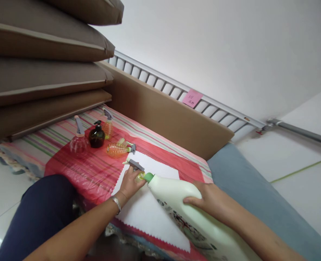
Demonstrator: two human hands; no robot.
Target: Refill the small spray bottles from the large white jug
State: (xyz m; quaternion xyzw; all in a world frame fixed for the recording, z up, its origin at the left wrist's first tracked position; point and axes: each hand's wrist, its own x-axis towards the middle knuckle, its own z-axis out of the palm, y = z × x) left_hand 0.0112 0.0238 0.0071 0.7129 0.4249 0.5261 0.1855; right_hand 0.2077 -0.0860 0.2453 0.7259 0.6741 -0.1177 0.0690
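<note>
My left hand (130, 182) is closed round a small yellow see-through bottle (140, 177); the fingers hide most of it. A grey trigger spray head (136, 164) shows just beyond those fingers, and I cannot tell whether it is attached or separate. My right hand (204, 195) grips a large pale green jug (176, 190) from above. The jug is tilted, its green spout (149, 177) at the yellow bottle. Whether liquid flows is too small to see. Both hands are over a white zigzag-edged sheet (149, 210).
Beyond my left hand lies an orange spray bottle (117, 149). Behind it stand a pink clear spray bottle (79, 145), a dark pump bottle (96, 136) and another orange spray bottle (108, 128). Red plastic (81, 174) covers striped cloth. Stacked cushions (49, 76) and a brown board (166, 110) border it.
</note>
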